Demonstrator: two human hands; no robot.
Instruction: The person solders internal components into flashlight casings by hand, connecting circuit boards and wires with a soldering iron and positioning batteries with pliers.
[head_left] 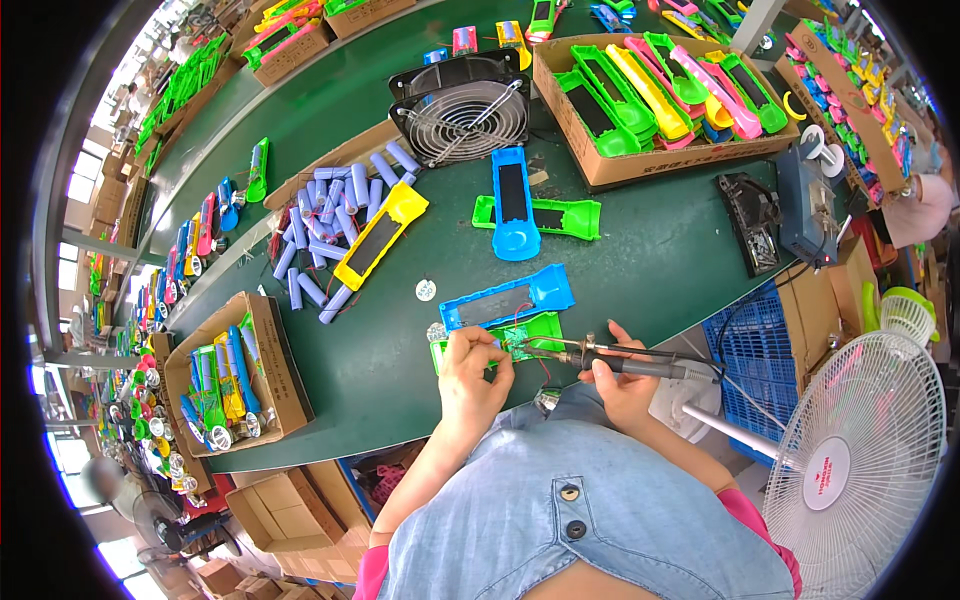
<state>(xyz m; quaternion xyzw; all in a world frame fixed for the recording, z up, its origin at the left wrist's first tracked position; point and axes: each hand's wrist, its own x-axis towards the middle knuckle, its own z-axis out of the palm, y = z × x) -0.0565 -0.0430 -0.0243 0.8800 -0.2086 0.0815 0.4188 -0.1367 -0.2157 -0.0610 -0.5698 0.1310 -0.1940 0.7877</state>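
Observation:
My right hand (622, 382) grips a soldering iron (640, 366) with a thin metal guide along its top, its tip pointing left at a small green circuit board (514, 338). The board lies at a green plastic lamp housing (545, 326) near the table's front edge, with thin red wires around it. Over the housing's left part, my left hand (474, 378) is closed with fingers curled together; what they pinch is hidden. Just beyond lies a blue housing (510, 297) with a dark panel. A shiny round reflector (547, 399) sits by the table edge at my waist.
Purple cylindrical battery cells (325, 215) lie heaped left of centre beside a yellow housing (382, 236). A black metal fan (465, 115) stands behind. Boxes of coloured housings flank it: a carton (680, 160) at back right, another (285, 385) at left. A white fan (860, 430) stands right.

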